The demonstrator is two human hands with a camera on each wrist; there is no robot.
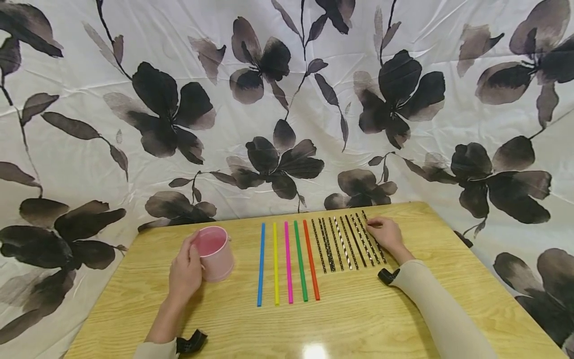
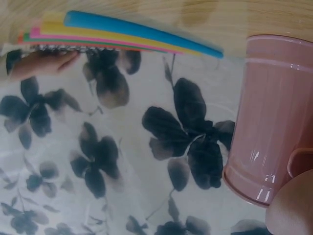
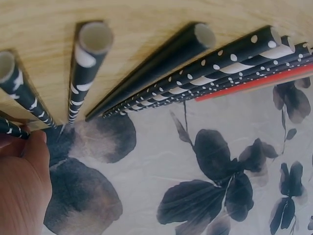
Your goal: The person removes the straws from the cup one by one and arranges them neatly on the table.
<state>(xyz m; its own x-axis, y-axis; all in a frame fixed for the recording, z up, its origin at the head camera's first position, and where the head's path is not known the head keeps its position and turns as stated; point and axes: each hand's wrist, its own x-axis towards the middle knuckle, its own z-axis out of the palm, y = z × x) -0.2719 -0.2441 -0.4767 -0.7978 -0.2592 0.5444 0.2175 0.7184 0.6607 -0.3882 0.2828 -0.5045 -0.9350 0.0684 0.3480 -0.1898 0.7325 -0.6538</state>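
Note:
On the left of the table, my left hand (image 1: 185, 267) holds a small pink bucket (image 1: 217, 264) by its side, thumb near the rim. The bucket stands upright with its mouth up; in the left wrist view its ribbed pink wall (image 2: 274, 112) fills the right edge. At the right end of a row of black patterned straws (image 1: 349, 243), my right hand (image 1: 385, 233) pinches the outermost black straw (image 1: 380, 252) near its far end. The right wrist view shows that straw (image 3: 12, 129) between thumb and fingers, with white marks on it.
Between bucket and black straws lie single-colour straws side by side: blue (image 1: 261, 264), yellow (image 1: 275, 264), pink (image 1: 288, 264), green (image 1: 301, 264) and red (image 1: 311, 264). A flower-printed cloth (image 1: 278, 99) hangs behind the wooden table (image 1: 251, 329).

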